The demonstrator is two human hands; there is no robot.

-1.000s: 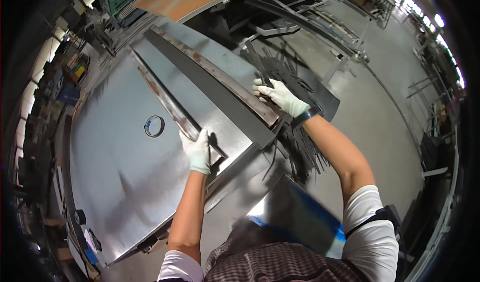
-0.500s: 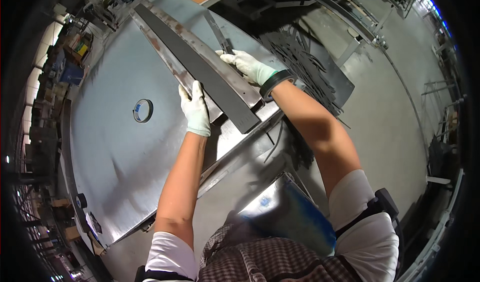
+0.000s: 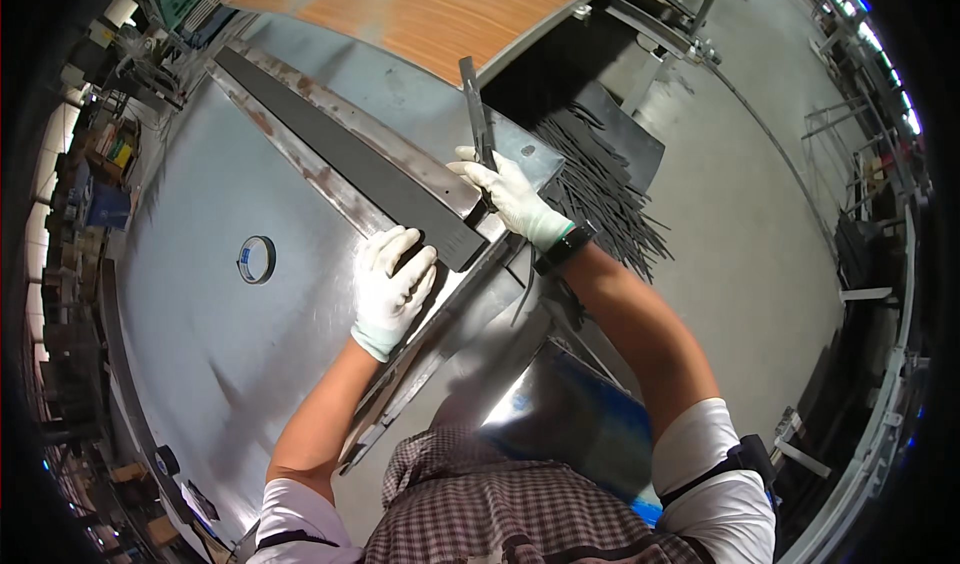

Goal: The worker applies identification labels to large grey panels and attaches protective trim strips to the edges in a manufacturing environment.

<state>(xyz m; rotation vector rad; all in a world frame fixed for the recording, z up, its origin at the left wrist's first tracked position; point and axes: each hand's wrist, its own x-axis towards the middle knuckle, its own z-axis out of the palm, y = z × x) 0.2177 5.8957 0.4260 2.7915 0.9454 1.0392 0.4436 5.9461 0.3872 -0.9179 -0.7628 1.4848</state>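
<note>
A long dark grey strip [image 3: 350, 149] lies lengthwise between two scuffed metal bars [image 3: 300, 159] on a sheet-metal table [image 3: 200, 314]. My left hand [image 3: 390, 289], in a white glove, rests by the near end of the left bar and strip, with fingers bent and spread apart. My right hand [image 3: 510, 196], also gloved, is closed around a narrow dark flat bar [image 3: 474, 99] that points away from me, just right of the strip's near end. A black ring-like band [image 3: 565, 249] sits around my right wrist.
A roll of tape [image 3: 256, 260] lies on the table at left. Many thin dark strips [image 3: 600, 189] are heaped beyond the table's right edge. A wood-patterned board [image 3: 420, 14] is at the far side. Below the near edge stands a blue-and-silver surface [image 3: 570, 414].
My left hand has slid toward the near end of the strip and spread its fingers. My right hand has turned the flat bar more upright, away from the metal bar. The view has shifted.
</note>
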